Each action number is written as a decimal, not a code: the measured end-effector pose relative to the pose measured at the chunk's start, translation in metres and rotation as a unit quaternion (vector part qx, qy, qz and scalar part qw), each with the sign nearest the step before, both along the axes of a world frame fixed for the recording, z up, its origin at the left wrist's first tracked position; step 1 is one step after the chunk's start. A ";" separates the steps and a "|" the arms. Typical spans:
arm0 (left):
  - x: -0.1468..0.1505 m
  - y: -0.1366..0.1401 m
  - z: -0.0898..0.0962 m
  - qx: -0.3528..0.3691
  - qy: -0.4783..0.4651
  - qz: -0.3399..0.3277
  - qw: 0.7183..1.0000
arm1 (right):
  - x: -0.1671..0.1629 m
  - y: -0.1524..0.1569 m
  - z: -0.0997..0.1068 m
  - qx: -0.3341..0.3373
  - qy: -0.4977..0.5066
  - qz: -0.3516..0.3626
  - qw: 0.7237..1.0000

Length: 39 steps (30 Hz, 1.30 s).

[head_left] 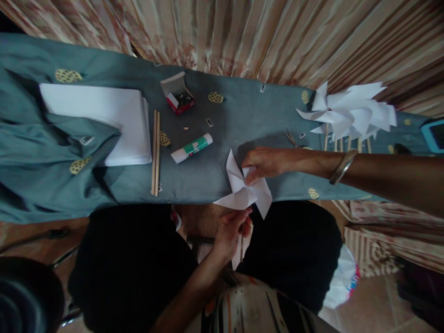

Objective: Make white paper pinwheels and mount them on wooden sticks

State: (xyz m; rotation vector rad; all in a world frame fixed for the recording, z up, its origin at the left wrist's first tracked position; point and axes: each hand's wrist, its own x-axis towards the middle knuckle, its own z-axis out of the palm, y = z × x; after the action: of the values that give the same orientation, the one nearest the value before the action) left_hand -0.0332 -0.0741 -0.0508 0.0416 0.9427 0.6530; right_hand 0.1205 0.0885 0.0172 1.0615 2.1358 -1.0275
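Note:
A white paper pinwheel spreads its folded blades over the front edge of the cloth-covered table. My right hand, with a bangle on its wrist, comes in from the right and is closed on the pinwheel near its centre. Below the pinwheel, my left hand is closed around a thin wooden stick, whose lower end shows under the fingers. The stick's upper end is hidden behind the hand and paper, so I cannot tell how it meets the pinwheel.
A glue stick, two wooden sticks, a stack of white paper and an open small box of metal pins lie to the left. Scissors and several pinwheels on sticks lie right; a blue-edged device is beyond.

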 end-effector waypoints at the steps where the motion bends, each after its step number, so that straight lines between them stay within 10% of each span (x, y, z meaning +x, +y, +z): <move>1: 0.000 0.000 0.000 0.000 -0.001 0.000 1.000 | 0.000 0.000 0.000 0.002 0.000 -0.001 1.000; 39: 0.002 -0.003 0.001 0.008 -0.018 0.008 1.000 | -0.001 -0.004 0.006 0.001 -0.005 -0.061 0.998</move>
State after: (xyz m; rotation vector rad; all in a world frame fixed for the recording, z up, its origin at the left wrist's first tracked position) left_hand -0.0311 -0.0774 -0.0498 0.0371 0.9030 0.6742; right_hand 0.1199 0.0848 0.0235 1.2088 2.0856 -1.0742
